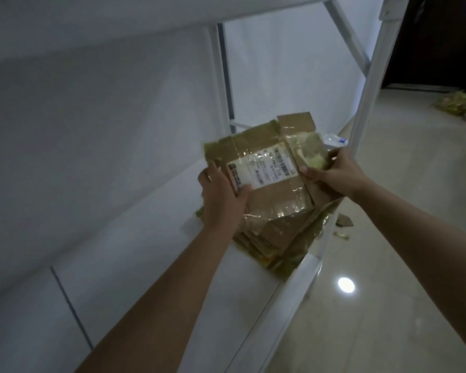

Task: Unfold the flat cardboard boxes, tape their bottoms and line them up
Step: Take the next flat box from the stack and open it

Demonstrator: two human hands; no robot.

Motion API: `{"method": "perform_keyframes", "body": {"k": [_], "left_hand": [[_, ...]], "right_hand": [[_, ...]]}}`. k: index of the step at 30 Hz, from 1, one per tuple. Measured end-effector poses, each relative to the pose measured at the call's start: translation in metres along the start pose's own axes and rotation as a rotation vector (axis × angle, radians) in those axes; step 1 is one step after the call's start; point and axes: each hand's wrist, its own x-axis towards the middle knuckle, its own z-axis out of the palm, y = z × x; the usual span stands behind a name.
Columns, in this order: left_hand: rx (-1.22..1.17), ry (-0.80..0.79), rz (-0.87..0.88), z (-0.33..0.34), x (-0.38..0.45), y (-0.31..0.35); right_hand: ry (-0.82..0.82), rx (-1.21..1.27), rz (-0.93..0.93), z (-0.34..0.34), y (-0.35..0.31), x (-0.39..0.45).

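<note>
White shelving fills my view: a pale shelf board (135,254) runs along a blank wall (92,117), with metal uprights (371,84) at its far end and a glossy tiled floor (388,292) to my right; scraps of cardboard (344,224) lie on that floor beside the rack, and more litter sits far off near a dark doorway; 1 flat cardboard box (269,173) is up in both my hands, tilted toward me, its face covered in old clear tape and a white shipping label (261,170); my left hand (222,195) grips its near left edge, thumb curled over onto the label and fingers behind, where I cannot see them; my right hand (336,173) pinches the right edge, thumb on the front and fingers wrapped round a taped flap; I judge I am holding opposite edges so I can lift it off and then push it open into a tube; beneath it, the stack of flattened boxes (277,238) rests on the end of the shelf, close to the front rim, probably kept there within easy reach; no box stands unfolded or lined up anywhere I can see, so the job looks near its start; worn tape and bent flaps may make the folds stiff or uneven.
</note>
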Motion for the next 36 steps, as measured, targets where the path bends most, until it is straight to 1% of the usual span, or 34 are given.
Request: {"method": "perform_keyframes", "body": {"k": [1, 3, 5, 7, 12, 16, 19, 21, 23, 25, 28, 30, 34, 36], "left_hand": [[-0.034, 0.039, 0.026, -0.008, -0.002, 0.006], [-0.104, 0.085, 0.013, -0.022, -0.006, 0.012], [-0.146, 0.087, -0.011, -0.039, -0.012, 0.012], [-0.154, 0.093, 0.036, -0.056, -0.022, 0.007], [-0.221, 0.116, 0.114, -0.101, -0.062, -0.01], [-0.222, 0.142, 0.165, -0.136, -0.1, -0.027], [-0.185, 0.116, 0.17, -0.163, -0.136, -0.036], [-0.184, 0.092, 0.142, -0.181, -0.164, -0.043], [-0.234, 0.095, 0.106, -0.199, -0.195, -0.051], [-0.402, 0.095, 0.05, -0.219, -0.23, -0.056], [-0.697, 0.074, -0.115, -0.251, -0.283, -0.056], [-0.818, 0.057, -0.198, -0.273, -0.314, -0.058], [-0.839, -0.019, -0.311, -0.319, -0.362, -0.064], [-0.834, -0.063, -0.35, -0.341, -0.382, -0.067]], "right_hand": [[0.021, 0.028, -0.015, -0.002, -0.005, -0.011], [0.053, 0.079, -0.049, -0.006, -0.012, -0.032], [0.062, 0.106, -0.077, -0.005, -0.017, -0.054], [0.052, 0.121, -0.084, -0.003, -0.021, -0.073], [-0.019, 0.234, -0.047, 0.011, -0.042, -0.117], [-0.014, 0.232, -0.1, 0.045, -0.059, -0.16], [-0.122, 0.302, -0.133, 0.065, -0.07, -0.206], [-0.166, 0.317, -0.156, 0.072, -0.075, -0.243], [-0.204, 0.326, -0.175, 0.077, -0.074, -0.28], [-0.22, 0.355, -0.166, 0.08, -0.072, -0.32], [-0.216, 0.39, -0.107, 0.088, -0.069, -0.386], [-0.208, 0.447, -0.057, 0.096, -0.071, -0.429], [-0.248, 0.632, 0.075, 0.108, -0.078, -0.5], [-0.29, 0.68, 0.105, 0.109, -0.085, -0.529]]}}
